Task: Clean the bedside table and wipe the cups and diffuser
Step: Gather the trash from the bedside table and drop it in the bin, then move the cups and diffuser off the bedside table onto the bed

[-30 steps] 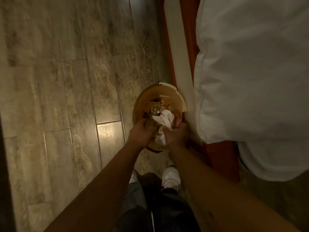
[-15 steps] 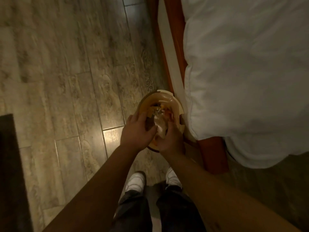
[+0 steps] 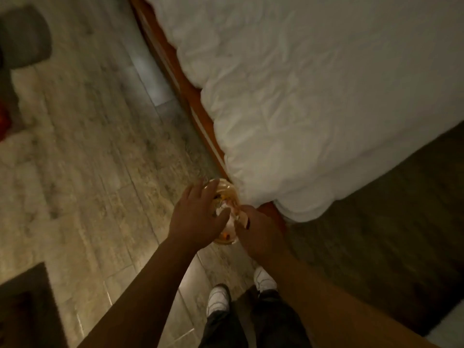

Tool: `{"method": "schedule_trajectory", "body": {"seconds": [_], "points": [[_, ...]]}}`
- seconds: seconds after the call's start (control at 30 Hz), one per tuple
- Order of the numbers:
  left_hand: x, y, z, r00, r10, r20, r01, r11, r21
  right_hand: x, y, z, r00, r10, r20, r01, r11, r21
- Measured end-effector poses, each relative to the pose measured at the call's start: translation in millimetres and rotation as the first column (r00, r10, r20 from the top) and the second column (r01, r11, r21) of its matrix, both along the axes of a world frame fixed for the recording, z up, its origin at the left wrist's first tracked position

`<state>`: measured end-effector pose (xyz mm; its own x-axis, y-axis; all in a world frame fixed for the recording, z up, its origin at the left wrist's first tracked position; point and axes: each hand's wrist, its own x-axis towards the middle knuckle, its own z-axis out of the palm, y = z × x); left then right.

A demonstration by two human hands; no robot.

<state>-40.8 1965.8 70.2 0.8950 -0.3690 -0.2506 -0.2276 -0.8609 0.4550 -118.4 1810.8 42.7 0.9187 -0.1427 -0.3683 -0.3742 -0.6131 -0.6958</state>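
Note:
A small round amber bedside table (image 3: 227, 185) stands against the corner of the bed. My left hand (image 3: 197, 219) reaches over its top with the fingers curled around a small glass cup (image 3: 218, 200), which is mostly hidden under the hand. My right hand (image 3: 259, 232) is at the table's right side, closed on a crumpled white cloth (image 3: 226, 214) that presses against the glass. Both hands touch over the table's middle. The image is dim and blurred, and no diffuser can be made out.
The bed with its white duvet (image 3: 313, 96) and orange-brown frame (image 3: 198, 116) runs along the right. Wood-look floor tiles (image 3: 100, 172) lie to the left. There is dark furniture (image 3: 25, 310) at lower left, a grey round object (image 3: 25, 36) at upper left, and my white shoes (image 3: 218, 298) below the table.
The view has swung, so the table sits lower and smaller, with more bed showing. My left hand has spread further over the table top and covers more of the glass and cloth.

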Motion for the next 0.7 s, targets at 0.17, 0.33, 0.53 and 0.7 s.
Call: {"method": "schedule_trajectory", "body": {"seconds": [0.17, 0.33, 0.53, 0.7], "points": [[-16, -69, 92, 0.976, -0.208, 0.068, 0.207, 0.978, 0.032, -36, -77, 83, 0.956, -0.293, 0.031, 0.294, 0.952, -0.083], [-53, -164, 158, 0.882, -0.464, 0.087, 0.464, 0.886, 0.017, -102, -162, 148, 0.878, -0.471, 0.09, 0.476, 0.836, -0.273], [-112, -303, 211, 0.661, -0.742, 0.112, 0.738, 0.67, 0.083, -194, -268, 207, 0.819, -0.574, 0.025, 0.521, 0.725, -0.451], [-151, -426, 244, 0.562, -0.812, 0.158, 0.809, 0.579, 0.099, -271, -364, 242, 0.715, -0.699, 0.007, 0.605, 0.615, -0.506]]}}
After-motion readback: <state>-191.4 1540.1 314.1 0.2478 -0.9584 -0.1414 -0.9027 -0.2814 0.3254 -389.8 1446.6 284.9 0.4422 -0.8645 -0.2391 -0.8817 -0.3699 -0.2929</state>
